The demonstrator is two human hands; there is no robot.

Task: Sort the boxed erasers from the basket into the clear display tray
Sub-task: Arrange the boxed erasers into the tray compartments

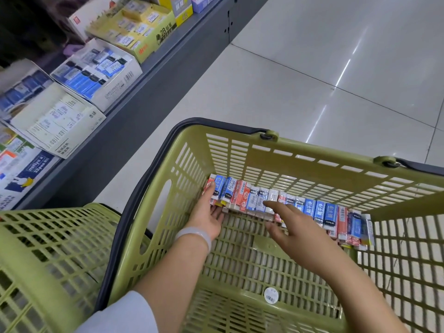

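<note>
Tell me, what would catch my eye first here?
A long row of red, blue and white boxed erasers stands along the far wall inside the olive-green slatted plastic basket. The left hand rests against the row's left end, and the right hand reaches toward its middle. Cardboard display boxes of stationery line the grey shelf at upper left.

Olive-green slatted plastic basket [240, 150] with dark handle is seen from above. Boxed erasers [283, 203], in blue, red and white sleeves with barcodes, are lined up on edge in one long row against its far wall, left corner to right side.
</note>
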